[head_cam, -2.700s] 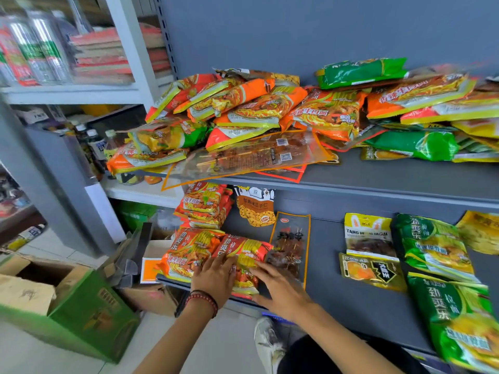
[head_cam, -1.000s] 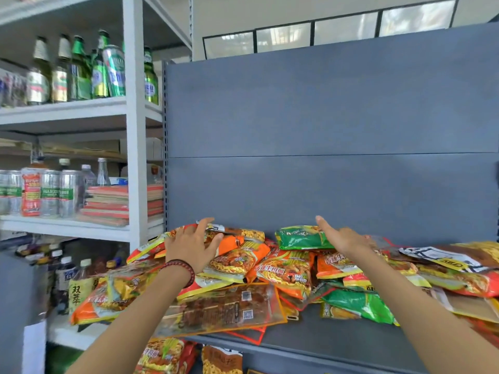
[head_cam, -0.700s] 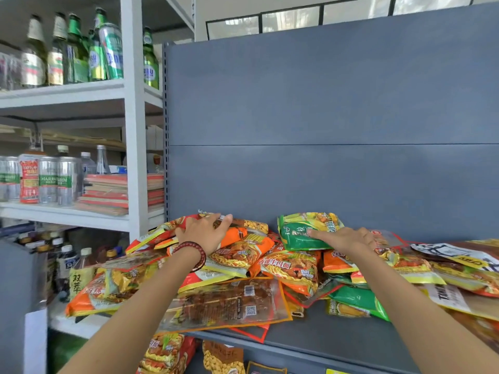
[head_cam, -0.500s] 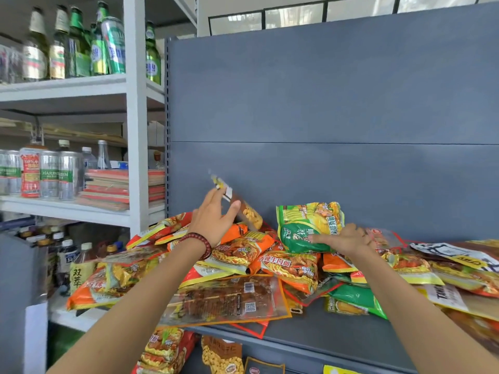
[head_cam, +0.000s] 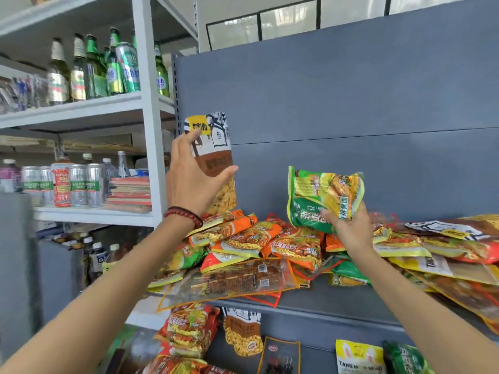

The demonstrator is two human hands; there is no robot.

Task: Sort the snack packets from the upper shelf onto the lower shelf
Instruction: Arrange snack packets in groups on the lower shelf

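Two packets are in the air, one per hand. The left hand, with a dark red bead bracelet on the wrist, grips the peanut packet upright, thumb across the front. The packet has a white and black printed top, a yellow label with characters I can't read, a brown band, and a clear bottom showing the nuts. The right hand pinches the green packet by its lower edge, and its white characters are too blurred to read. Both packets are clear above the pile of snack packets on the upper shelf. The pile is mostly orange-yellow noodle-print bags, too overlapped to count. One long clear skewer packet with 2 QR codes overhangs the shelf front. A second white-black packet with a yellow label lies on the pile at right. On the lower shelf I count 5 groups: a stack of red-orange noodle bags, 1 peanut bag, 1 dark packet with an orange border, 1 yellow packet reading "TANG M…", and 1 green bag cut off by the frame. The white rack at left holds green beer bottles up top. Below them are 4 silver cans, HARBIN legible on two, 1 red can and a stack of flat red-orange items.
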